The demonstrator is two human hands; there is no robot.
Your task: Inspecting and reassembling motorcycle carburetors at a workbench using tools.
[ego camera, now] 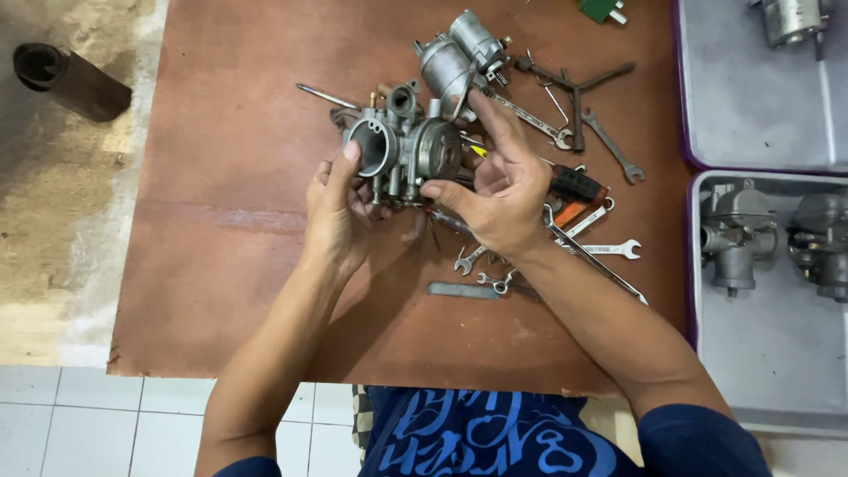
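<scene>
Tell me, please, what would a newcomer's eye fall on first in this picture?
First, the grey metal carburetor, held up at the centre between the left hand and right hand above the brown board. Next, the scattered wrenches right of it, and two more carburetors in the grey tray at the right edge.

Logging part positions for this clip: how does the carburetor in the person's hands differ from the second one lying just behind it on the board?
The held carburetor is gripped by the left hand and right hand; the second carburetor lies untouched on the board. The held one shows its round open bore to the camera; the second shows none. Both are grey metal.
</scene>
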